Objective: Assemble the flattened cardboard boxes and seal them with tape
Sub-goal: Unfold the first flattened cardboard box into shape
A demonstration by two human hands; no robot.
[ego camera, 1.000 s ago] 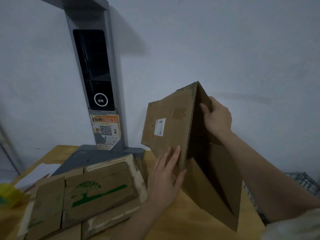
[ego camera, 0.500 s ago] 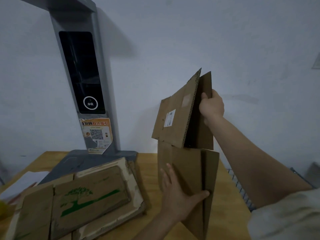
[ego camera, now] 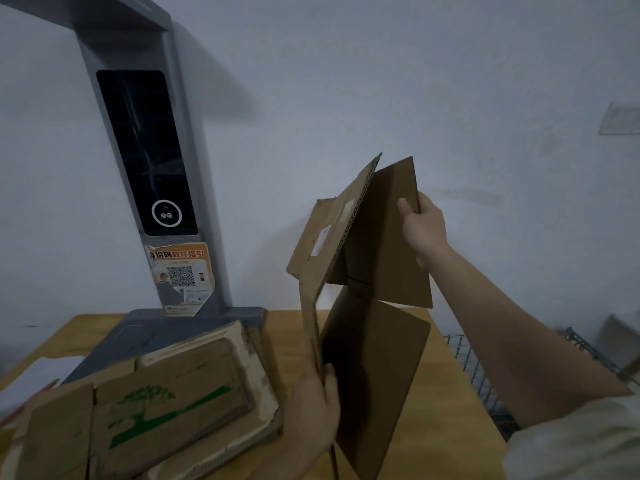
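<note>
A brown cardboard box (ego camera: 374, 362) stands upright over the wooden table (ego camera: 446, 403), partly spread open, with its top flaps splayed apart. A small white label is on its left flap. My left hand (ego camera: 313, 414) grips the near left wall low down, thumb on the inner side. My right hand (ego camera: 424, 228) holds the edge of the upper right flap, with the thumb curled over its inner face. A stack of flattened cardboard boxes (ego camera: 145, 407) with a green tree print lies at the left. No tape is visible.
A grey scanner stand (ego camera: 145, 157) with a dark screen and an orange QR sticker rises at the back left, its base on the table. White paper (ego camera: 38, 375) lies at the far left. A wire rack (ego camera: 485, 379) sits beyond the table's right edge.
The box has spread wider open. My left hand has shifted from lying flat on the outer side to gripping the left wall's edge. My right hand stays on the upper flap.
</note>
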